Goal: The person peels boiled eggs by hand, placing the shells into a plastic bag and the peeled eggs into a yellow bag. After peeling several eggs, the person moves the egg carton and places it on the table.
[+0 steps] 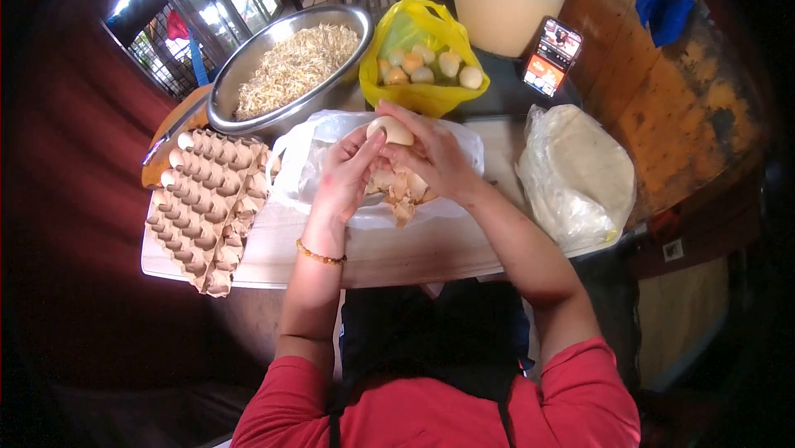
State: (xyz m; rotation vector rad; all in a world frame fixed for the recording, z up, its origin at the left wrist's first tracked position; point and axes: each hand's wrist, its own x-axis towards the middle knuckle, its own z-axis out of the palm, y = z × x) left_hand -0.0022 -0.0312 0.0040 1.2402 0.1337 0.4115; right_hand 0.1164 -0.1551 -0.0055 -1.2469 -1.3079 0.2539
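A pale egg sits between my two hands, above a white plastic bag spread on the table. My left hand closes on the egg from the left, its thumb across the lower side. From the right, my right hand wraps its fingers round the same egg. Below them, broken brown eggshells lie in the white bag. Just behind the hands stands an open yellow plastic bag with several eggs in it.
A cardboard egg tray with a few eggs lies at the left. Behind it stands a steel bowl of pale shredded strands. To the right are a plastic-wrapped pale round stack and a lit phone. A beige tub stands at the back.
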